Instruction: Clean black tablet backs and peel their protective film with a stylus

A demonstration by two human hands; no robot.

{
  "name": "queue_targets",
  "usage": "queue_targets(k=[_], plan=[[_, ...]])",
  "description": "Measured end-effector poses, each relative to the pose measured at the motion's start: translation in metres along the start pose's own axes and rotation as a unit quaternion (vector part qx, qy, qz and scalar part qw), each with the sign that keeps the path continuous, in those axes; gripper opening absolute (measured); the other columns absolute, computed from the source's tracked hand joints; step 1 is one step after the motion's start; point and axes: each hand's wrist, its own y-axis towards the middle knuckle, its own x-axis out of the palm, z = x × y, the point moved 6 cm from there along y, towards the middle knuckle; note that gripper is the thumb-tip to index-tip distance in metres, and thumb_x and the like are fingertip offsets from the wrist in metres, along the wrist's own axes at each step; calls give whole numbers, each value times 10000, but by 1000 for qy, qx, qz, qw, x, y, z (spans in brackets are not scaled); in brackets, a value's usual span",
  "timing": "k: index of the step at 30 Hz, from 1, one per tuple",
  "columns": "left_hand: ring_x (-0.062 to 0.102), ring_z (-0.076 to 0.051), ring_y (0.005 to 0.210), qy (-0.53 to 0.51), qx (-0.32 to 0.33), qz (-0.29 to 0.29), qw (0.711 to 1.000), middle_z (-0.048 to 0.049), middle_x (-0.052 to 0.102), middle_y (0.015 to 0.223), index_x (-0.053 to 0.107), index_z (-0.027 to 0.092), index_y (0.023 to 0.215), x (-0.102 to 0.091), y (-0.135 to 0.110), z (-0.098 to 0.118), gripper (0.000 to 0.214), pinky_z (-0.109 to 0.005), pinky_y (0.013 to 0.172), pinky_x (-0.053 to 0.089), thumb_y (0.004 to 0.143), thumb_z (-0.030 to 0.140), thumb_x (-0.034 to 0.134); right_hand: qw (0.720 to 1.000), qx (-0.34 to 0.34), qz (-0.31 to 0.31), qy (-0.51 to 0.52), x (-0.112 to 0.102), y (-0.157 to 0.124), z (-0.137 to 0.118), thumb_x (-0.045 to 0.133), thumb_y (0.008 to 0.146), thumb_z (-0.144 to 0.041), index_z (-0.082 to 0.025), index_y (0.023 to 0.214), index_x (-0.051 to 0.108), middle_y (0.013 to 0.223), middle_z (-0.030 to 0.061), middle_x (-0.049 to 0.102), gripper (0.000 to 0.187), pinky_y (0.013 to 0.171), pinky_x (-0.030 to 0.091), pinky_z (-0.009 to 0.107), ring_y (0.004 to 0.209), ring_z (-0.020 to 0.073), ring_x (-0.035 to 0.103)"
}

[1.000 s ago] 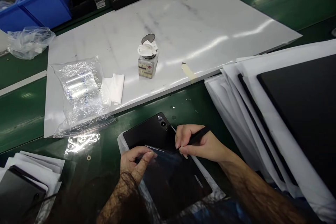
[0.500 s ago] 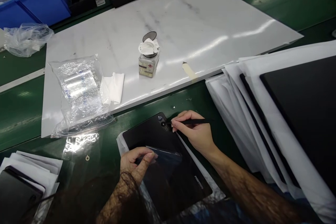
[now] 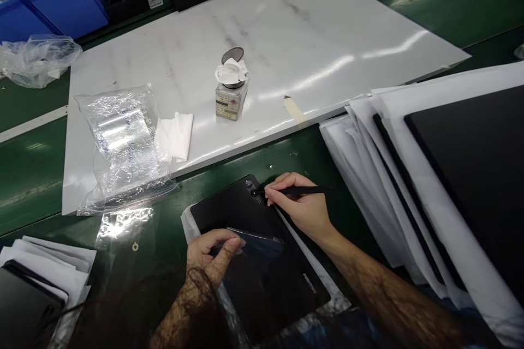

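A black tablet (image 3: 282,270) lies back side up on white wrapping sheet, its camera block (image 3: 252,191) at the far corner. My right hand (image 3: 301,204) grips a slim black pen-shaped tool (image 3: 309,190) between thumb and fingers. The tool's tip end reaches the camera block; whether it touches is too small to tell. Over the tablet's left side, my left hand (image 3: 213,251) is closed in a pinch on a clear plastic film (image 3: 257,240), which stretches to the right above the tablet's back.
A white board (image 3: 196,60) bears a square metal can (image 3: 230,101) with white tissue, a folded white cloth (image 3: 182,136) and a clear plastic bag (image 3: 126,142). Wrapped black tablets (image 3: 470,152) lean at right; others (image 3: 28,305) lie at lower left. Blue bins (image 3: 61,0) stand behind.
My right hand and the tool have shifted very slightly left at the camera block. The left hand keeps its pinch on the film; the view has moved a little.
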Motion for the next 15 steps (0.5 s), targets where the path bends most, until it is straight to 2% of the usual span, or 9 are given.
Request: queue_targets(k=[4,10,12,15], plan=[[723,-184,503,-1,-5,-2,1000,7,769,591,739,231,657,1,0,-2,88,-220,495,590,683,285,674,999,-29,2,-29,-2,-2,1,995,878,-426,-262,739,754,779,1,740,323,607,636,332,631,175,711],[724,-186,518,0,-15,-8,1000,14,772,611,734,251,667,2,-1,-1,95,-222,507,590,694,304,660,989,-115,17,-91,-17,-7,-2,839,985,-333,-331,939,887,977,63,827,67,868,682,479,928,288,796],[727,-190,515,8,-17,-12,1000,17,771,598,736,256,659,1,0,0,93,-219,497,590,693,300,661,966,-180,-36,-181,-15,-12,-6,780,994,-238,-386,1099,940,1067,79,857,242,886,677,506,983,314,808],[730,-188,505,24,-16,-17,999,26,771,589,737,271,662,0,1,-2,79,-211,490,590,696,292,668,885,-290,-124,-342,-3,-21,-7,655,992,-94,-450,1329,918,1124,97,878,556,753,636,475,941,317,809]])
